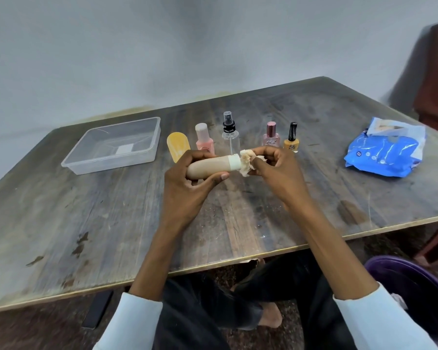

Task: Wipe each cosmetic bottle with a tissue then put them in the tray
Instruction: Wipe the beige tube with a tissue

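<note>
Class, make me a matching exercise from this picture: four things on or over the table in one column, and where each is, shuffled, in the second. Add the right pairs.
Things
1. beige bottle
2. clear tray
3. blue tissue pack
4. spray bottle

Places
A. standing in the row of bottles
B. far right on the table
C. held sideways in the left hand
D. left of the row, with no bottle in it

Pairs: 1-C, 2-D, 3-B, 4-A

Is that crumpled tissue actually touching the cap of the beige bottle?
Touching. The head view shows the tissue, pinched by the right hand, pressed against the white cap end of the beige bottle.
</note>
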